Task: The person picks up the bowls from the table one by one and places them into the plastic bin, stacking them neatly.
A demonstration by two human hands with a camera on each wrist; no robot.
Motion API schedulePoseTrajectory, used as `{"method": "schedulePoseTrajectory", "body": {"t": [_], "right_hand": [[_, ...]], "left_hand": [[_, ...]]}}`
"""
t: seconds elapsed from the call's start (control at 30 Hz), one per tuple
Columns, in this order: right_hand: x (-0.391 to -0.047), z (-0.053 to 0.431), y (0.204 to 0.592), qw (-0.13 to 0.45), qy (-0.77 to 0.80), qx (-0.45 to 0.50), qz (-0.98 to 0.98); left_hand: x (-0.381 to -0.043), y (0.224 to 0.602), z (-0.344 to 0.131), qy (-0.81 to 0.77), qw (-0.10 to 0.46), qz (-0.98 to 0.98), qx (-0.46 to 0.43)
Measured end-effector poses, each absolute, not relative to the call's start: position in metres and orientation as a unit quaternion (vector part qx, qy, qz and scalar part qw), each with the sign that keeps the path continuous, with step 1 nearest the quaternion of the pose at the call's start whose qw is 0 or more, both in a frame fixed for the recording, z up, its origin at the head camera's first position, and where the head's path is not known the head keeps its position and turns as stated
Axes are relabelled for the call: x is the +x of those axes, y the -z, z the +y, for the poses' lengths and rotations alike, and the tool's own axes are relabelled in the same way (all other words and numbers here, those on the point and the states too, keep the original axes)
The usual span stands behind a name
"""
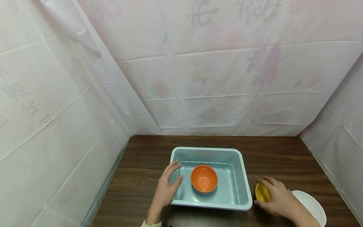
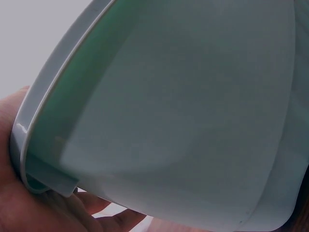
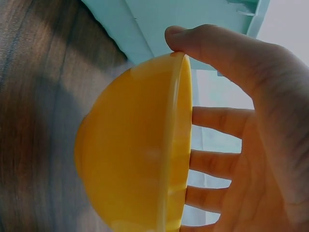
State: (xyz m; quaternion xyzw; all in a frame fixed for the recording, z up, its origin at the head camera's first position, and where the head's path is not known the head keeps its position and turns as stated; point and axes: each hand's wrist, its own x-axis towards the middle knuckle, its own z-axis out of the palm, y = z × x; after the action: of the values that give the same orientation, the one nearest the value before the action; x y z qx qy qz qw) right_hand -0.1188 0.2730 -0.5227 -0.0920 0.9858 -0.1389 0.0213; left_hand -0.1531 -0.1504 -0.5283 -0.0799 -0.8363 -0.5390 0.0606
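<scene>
An orange bowl (image 1: 204,179) sits inside a pale blue-green plastic tub (image 1: 211,206), a little left of its middle. My left hand (image 1: 166,187) is at the tub's left side, fingers spread and overlapping the rim in the head view. The left wrist view shows the tub's outer wall (image 2: 183,116) and that hand (image 2: 46,212) beside the rim's corner. Right of the tub, my right hand (image 1: 276,197) holds a yellow bowl (image 1: 262,193) by its rim. In the right wrist view the thumb lies on the yellow bowl's (image 3: 130,145) edge, with the other fingers behind it.
A white bowl (image 1: 313,206) stands at the right, partly covered by my right forearm. Everything rests on a dark wood-grain table (image 1: 141,170). Pale printed sheets (image 1: 215,78) hang behind the table and along both sides.
</scene>
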Motion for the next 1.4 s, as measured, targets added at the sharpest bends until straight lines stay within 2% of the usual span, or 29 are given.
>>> {"method": "schedulePoseTrajectory", "body": {"t": [0.23,0.6,0.93,1.4], "right_hand": [[-0.12,0.273,0.517,0.009,0.15,-0.093,0.984],[-0.121,0.273,0.506,-0.044,0.178,-0.112,0.977],[-0.123,0.272,0.497,-0.027,0.178,-0.099,0.979],[-0.123,0.272,0.491,-0.04,0.181,-0.105,0.977]], "left_hand": [[-0.154,0.528,-0.15,0.541,0.061,-0.835,-0.083],[-0.152,0.528,-0.151,0.54,0.062,-0.836,-0.082],[-0.151,0.527,-0.15,0.542,0.057,-0.835,-0.078],[-0.152,0.529,-0.15,0.546,0.057,-0.833,-0.075]]}}
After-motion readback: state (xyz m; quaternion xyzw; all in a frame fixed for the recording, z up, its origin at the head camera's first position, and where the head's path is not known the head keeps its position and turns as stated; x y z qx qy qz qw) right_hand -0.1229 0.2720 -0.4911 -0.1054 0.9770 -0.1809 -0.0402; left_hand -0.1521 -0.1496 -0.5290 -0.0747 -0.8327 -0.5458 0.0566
